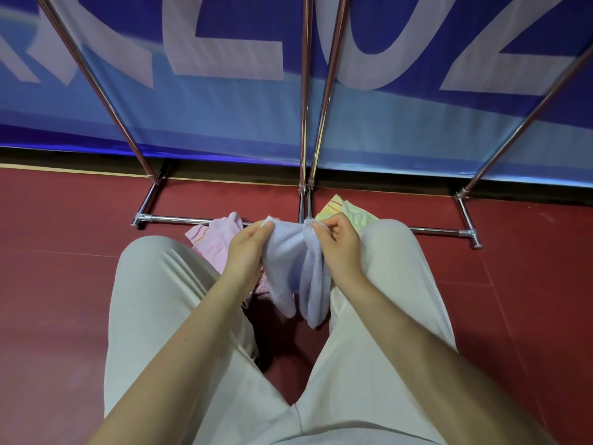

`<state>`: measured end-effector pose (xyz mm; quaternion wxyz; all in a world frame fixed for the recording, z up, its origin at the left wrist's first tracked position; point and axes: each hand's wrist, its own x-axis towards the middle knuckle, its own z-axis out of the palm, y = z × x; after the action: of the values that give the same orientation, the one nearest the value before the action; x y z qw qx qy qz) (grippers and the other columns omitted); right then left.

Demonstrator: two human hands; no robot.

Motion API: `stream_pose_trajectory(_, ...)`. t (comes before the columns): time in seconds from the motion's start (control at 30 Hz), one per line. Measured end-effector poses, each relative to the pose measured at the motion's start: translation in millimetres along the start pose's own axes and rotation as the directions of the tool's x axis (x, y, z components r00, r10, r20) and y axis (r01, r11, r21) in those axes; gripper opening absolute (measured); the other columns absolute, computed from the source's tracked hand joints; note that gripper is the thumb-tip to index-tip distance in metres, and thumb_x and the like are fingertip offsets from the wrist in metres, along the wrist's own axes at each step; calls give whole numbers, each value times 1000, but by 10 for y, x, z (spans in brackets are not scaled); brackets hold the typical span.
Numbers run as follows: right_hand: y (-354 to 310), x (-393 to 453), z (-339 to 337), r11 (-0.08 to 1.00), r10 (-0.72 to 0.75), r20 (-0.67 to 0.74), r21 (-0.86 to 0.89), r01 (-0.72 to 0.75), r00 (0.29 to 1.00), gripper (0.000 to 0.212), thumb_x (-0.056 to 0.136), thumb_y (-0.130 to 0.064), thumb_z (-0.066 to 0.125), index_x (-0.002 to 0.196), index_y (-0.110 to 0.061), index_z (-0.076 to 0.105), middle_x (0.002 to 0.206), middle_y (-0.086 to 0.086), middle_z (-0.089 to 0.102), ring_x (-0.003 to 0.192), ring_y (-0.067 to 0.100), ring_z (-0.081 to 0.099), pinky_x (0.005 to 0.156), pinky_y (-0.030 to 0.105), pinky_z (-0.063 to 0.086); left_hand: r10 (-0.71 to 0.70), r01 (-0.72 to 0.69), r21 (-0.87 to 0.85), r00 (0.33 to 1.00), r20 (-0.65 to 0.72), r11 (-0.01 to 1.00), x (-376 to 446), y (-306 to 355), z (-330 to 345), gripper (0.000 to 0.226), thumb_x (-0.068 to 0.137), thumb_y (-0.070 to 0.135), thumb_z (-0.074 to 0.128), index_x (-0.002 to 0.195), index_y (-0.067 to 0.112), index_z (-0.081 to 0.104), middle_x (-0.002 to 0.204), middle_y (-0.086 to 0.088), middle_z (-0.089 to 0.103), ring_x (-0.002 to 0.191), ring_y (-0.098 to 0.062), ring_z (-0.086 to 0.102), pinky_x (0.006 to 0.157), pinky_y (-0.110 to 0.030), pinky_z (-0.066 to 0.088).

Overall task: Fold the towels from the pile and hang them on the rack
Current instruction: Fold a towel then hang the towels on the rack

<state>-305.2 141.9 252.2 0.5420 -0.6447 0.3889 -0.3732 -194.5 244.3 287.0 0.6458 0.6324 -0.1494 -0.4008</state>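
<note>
A pale lavender towel (296, 268) hangs between my knees, held up off the floor. My left hand (248, 248) pinches its upper left corner, and my right hand (337, 247) pinches its upper right corner, so the cloth sags in folds between them. Behind my left hand a pink towel (213, 240) with coloured stripes lies on the floor. A yellow-green striped towel (349, 211) lies behind my right knee. The metal rack (306, 91) stands just beyond, its poles rising out of view and its base bar (179, 219) on the floor.
I crouch on a dark red floor (64, 284) in cream trousers. A blue banner (224, 117) with large white letters covers the wall behind the rack. The rack's feet (474, 239) spread left and right on the floor.
</note>
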Motion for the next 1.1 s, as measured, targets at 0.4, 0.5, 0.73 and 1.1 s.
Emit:
stream_pose_trajectory(0.4, 58, 63, 15, 999, 34, -67, -40, -36, 997, 18, 86, -20, 64, 71, -20, 53, 66, -12, 58, 69, 9, 57, 74, 35, 50, -61, 37, -85, 950, -308, 996, 179, -121, -140, 25, 66, 47, 67, 78, 26, 73, 127, 13, 62, 103, -12, 59, 98, -32, 44)
stream_pose_trajectory(0.5, 19, 80, 9, 998, 64, -65, -2, -64, 996, 21, 86, -17, 66, 69, -23, 55, 65, -15, 61, 70, 7, 59, 72, 26, 49, -134, 83, -172, 942, -307, 982, 236, -97, -108, 71, 64, 49, 67, 129, 21, 60, 139, 3, 55, 120, -15, 57, 109, -39, 41)
stream_pose_trajectory(0.73, -83, 10, 121, 995, 79, 101, 56, -85, 992, 15, 86, -11, 67, 73, -18, 64, 71, -11, 67, 75, 7, 65, 76, 25, 51, -154, 92, -224, 948, -278, 970, 230, -70, 153, 16, 100, 16, 45, 95, 15, 59, 76, 12, 67, 75, -11, 48, 61, -15, 45)
stream_pose_trajectory(1.1, -156, -11, 183, 995, 22, 25, 93, -24, 999, 12, 86, -5, 67, 75, -10, 66, 71, -5, 65, 71, 5, 63, 73, 21, 51, -38, 22, -107, 987, -157, 994, 98, -115, 365, 24, 100, 20, 49, 117, 10, 64, 99, 0, 65, 98, -17, 60, 91, -32, 50)
